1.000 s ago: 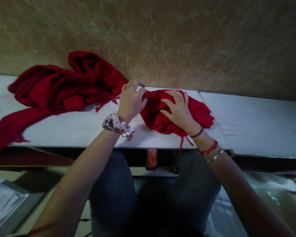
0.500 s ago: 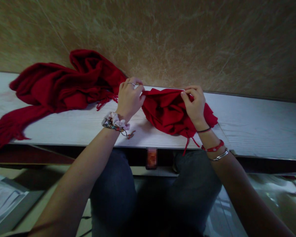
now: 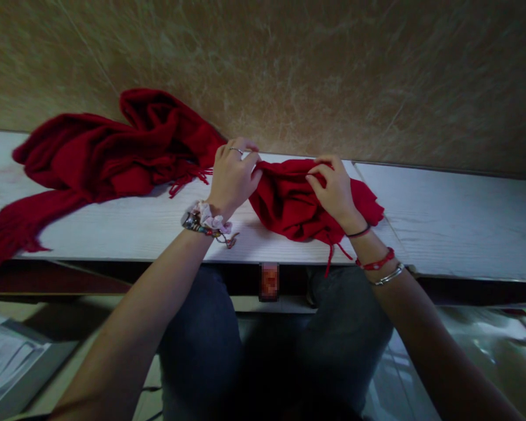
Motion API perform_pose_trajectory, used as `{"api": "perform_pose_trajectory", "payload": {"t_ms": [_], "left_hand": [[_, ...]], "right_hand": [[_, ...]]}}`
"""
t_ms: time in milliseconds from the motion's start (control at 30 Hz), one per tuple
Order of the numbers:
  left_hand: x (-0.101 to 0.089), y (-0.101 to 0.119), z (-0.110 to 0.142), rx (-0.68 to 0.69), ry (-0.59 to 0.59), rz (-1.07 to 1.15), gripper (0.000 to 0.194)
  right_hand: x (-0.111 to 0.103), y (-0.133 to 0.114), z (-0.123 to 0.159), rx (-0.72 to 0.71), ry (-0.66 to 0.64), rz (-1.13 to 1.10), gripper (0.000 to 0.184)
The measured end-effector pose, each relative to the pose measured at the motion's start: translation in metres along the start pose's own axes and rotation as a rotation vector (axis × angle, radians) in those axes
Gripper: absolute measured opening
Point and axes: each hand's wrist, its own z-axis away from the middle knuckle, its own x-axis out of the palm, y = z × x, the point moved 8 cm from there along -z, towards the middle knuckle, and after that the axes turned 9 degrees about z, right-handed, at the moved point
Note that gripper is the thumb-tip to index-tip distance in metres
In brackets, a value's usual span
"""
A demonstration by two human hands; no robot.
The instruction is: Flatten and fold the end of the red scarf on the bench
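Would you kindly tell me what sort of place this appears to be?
Probably an indoor room, perhaps a home or office: a white wood-grain surface runs along a marbled brown wall, with pale floor tiles below.

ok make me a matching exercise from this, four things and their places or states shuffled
1. red fringed cloth
2. pale pink fabric scrunchie
3. slim silver metal bangle
4. white wood-grain tabletop

A. on the right wrist
B. flat beneath the cloth
C. on the left wrist
D. rumpled under the right hand

1-D, 2-C, 3-A, 4-B
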Motion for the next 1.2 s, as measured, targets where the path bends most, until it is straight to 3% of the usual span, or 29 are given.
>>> {"api": "perform_pose_trajectory", "payload": {"t_ms": [200,400,567,700,800,867,967,1100,1200], "left_hand": [[0.004,-0.002,0.000,-0.012,-0.010,-0.043,0.007],[0.001,-0.013,-0.003,-0.137,0.017,-0.062,0.004],[-0.010,-0.036,-0.003,-0.300,0.076,-0.073,0.006],[-0.031,-0.051,0.004,-0.380,0.202,-0.059,0.006],[-0.035,-0.060,0.009,-0.396,0.211,-0.029,0.006],[-0.029,-0.060,0.008,-0.352,0.164,0.003,0.005],[-0.020,-0.049,0.005,-0.230,0.133,0.031,0.005],[-0.011,-0.019,0.000,-0.073,0.093,0.029,0.005],[-0.008,0.009,0.000,0.052,0.055,0.052,0.005]], "right_hand": [[-0.024,0.019,-0.005,0.049,0.200,0.008,0.015],[-0.034,0.026,-0.002,0.061,0.319,0.046,0.016],[-0.038,0.033,-0.003,0.095,0.330,0.017,0.019],[-0.041,0.051,-0.003,0.186,0.360,0.008,0.019],[-0.031,0.061,-0.005,0.224,0.279,0.011,0.016],[-0.022,0.055,-0.006,0.184,0.189,0.033,0.014],[-0.015,0.028,-0.004,0.067,0.091,0.079,0.017],[-0.009,-0.016,0.002,-0.070,-0.024,0.120,0.035],[0.000,-0.033,0.007,-0.113,-0.104,0.141,0.042]]}}
